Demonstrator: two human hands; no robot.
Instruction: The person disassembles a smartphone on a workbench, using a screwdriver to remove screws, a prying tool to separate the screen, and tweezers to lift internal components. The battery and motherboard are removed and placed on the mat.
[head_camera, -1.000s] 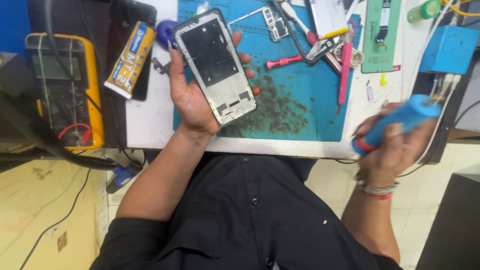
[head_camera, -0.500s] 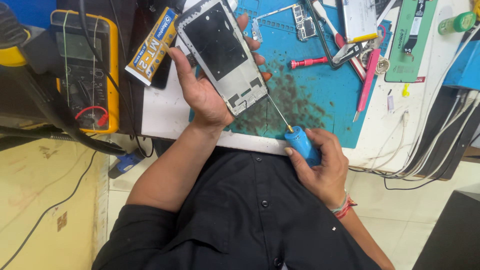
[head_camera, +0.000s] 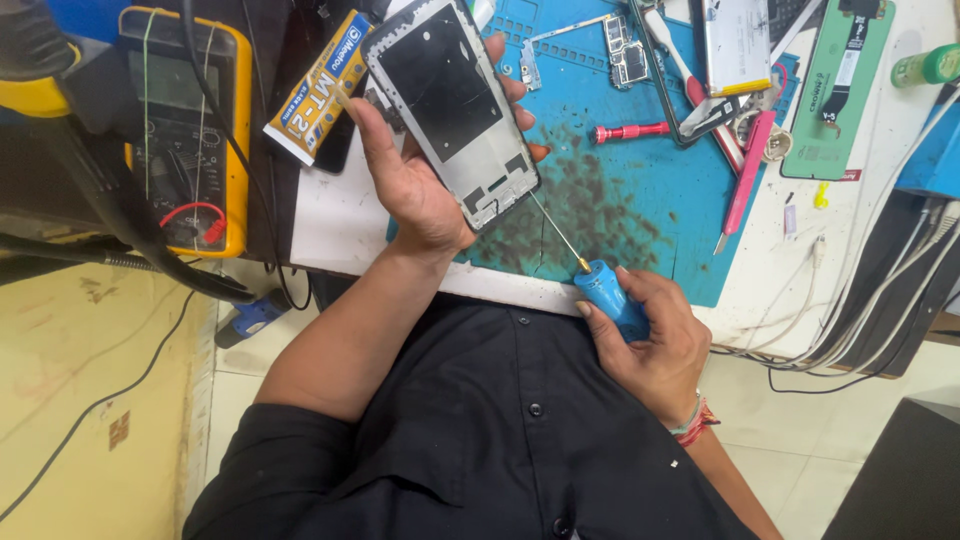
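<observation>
Hands meet over a blue work mat (head_camera: 640, 200) stained with dark smudges. The left hand (head_camera: 420, 190) is clamped around a stripped phone frame (head_camera: 452, 105), thumb on its left edge and fingertips curling over the right edge, holding it tilted above the mat with its bare metal inner side facing up. The right hand (head_camera: 650, 340) is closed around the blue handle of a powered screwdriver (head_camera: 606, 294), held low near the table's front edge; the thin shaft slants up and left, its tip touching or just beside the lower right corner of the frame. A yellow meter (head_camera: 185, 120) sits to the left, with black cables crossing over it, and a yellow and blue glue tube (head_camera: 318, 85) lies between the meter and the frame. On the mat beyond the frame lie a red-handled small screwdriver (head_camera: 630, 131), a pink pry tool (head_camera: 745, 175) and a small circuit board (head_camera: 628, 58). A green part package (head_camera: 835, 90) rests on the white table to the right.
</observation>
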